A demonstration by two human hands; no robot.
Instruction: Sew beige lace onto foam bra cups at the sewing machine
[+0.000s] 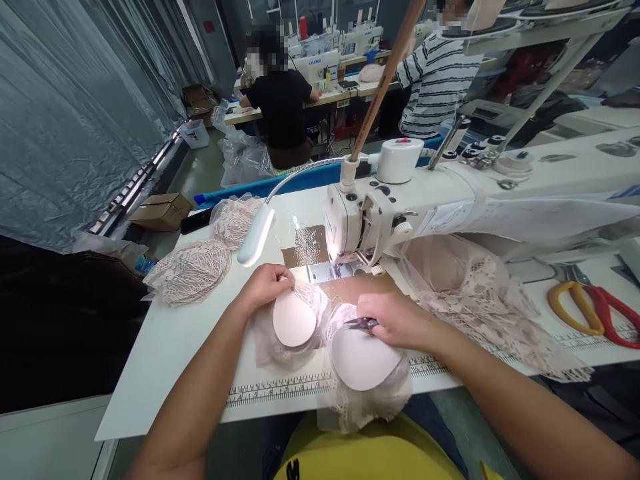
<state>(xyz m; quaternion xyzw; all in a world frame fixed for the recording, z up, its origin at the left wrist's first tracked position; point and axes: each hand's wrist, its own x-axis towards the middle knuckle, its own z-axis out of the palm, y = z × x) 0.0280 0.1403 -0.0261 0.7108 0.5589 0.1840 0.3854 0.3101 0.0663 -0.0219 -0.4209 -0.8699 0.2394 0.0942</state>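
Left thumb and fingers pinched on lace, right fist round snips

My left hand (pixel 267 287) is closed to a pinch, thumb against fingers, at the top edge of the left cup piece (pixel 295 321). My right hand (pixel 395 319) is curled shut round small snips (pixel 359 324), blades pointing left over the upper part of the right cup piece (pixel 367 363). Can't tell whether those fingers also catch its lace, nor how far the blades are parted.

Both pieces, 2 smooth pads with lace and mesh about them, lie side by side just before the sewing machine (pixel 345 220). The right one's lower lace hangs past the table (pixel 165 353) edge.

Handling, my judgement: light, pads soft and springy, mesh limp, probably slippery and easily snagged. Best held by the lace border; pad faces might dent, and snip points should stay off the mesh.

Farther left: 2 lace stacks, near (pixel 193 270) and far (pixel 236 223), with a phone (pixel 196 221) beside the far stack. Right: a lace heap (pixel 465 287), then scissors (pixel 597 310) with yellow and red handles. Beyond: 2 co-workers, black top (pixel 283 107) and striped shirt (pixel 440 83).
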